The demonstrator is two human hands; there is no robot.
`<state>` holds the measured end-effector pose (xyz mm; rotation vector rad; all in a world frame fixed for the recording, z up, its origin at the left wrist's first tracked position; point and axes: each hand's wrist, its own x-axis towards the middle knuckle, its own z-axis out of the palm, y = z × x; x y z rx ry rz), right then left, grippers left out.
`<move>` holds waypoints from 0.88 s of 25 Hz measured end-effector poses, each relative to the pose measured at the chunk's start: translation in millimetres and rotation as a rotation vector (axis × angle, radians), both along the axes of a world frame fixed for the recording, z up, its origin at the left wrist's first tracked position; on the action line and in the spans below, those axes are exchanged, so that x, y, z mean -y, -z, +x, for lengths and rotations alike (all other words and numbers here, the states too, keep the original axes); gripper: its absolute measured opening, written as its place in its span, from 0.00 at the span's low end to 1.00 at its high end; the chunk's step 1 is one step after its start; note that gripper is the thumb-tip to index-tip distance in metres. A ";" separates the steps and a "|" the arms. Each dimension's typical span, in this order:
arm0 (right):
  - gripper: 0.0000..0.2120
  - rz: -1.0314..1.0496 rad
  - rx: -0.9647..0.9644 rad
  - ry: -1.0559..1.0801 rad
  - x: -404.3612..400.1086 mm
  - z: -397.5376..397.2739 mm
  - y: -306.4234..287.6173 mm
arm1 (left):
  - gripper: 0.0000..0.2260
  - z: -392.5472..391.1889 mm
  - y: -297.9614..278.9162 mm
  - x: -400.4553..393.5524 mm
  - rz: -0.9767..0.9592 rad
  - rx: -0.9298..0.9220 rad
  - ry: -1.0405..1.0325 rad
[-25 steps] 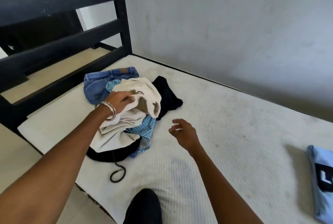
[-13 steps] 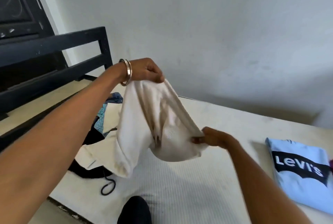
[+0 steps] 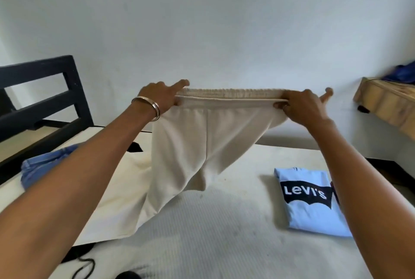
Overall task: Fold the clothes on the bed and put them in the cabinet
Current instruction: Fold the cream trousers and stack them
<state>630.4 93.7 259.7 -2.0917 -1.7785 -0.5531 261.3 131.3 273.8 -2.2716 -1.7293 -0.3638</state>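
I hold cream trousers up over the bed by their ribbed waistband, stretched flat between both hands. My left hand, with a metal bangle on the wrist, grips the waistband's left end. My right hand grips the right end. The legs hang down and trail onto the white mattress toward the lower left. A folded light-blue Levi's shirt lies on the mattress to the right. Blue jeans lie at the left, partly behind my left arm.
A black bed frame rises at the left. Dark clothing with a cord lies at the mattress's near left edge. A wooden surface with something blue on it stands at the right, against the white wall.
Both hands lifted the cream trousers off the pile and shifted to the waistband, pulling it taut at chest height. My view turned right, bringing the folded shirt further into view.
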 end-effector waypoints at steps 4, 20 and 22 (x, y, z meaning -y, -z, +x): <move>0.12 -0.076 -0.152 -0.226 8.7 8.2 -16.0 | 0.21 22.5 -16.1 -7.5 -0.044 0.096 -0.124; 0.28 -0.165 -0.449 -0.259 26.9 42.2 15.9 | 0.14 -4.6 15.5 19.7 -0.189 -0.213 -0.037; 0.32 -0.130 -0.645 -0.204 28.7 41.9 26.4 | 0.17 -16.8 23.0 27.0 -0.237 -0.143 0.059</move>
